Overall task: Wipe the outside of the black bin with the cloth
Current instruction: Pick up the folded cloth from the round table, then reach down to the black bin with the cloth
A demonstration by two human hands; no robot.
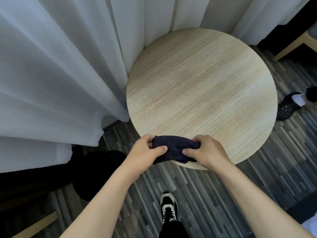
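Both hands, left [145,152] & right [204,152], fingers clenched on dark cloth [173,148] at table [202,86] edge; black bin [96,172] on floor, contents unseen.

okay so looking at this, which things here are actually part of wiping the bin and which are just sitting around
Part of the job:
dark cloth, gripped by the left hand and right hand
black bin, on the floor left of the table, not yet touched

Just there:
round wooden table
white curtain
another person's dark shoe
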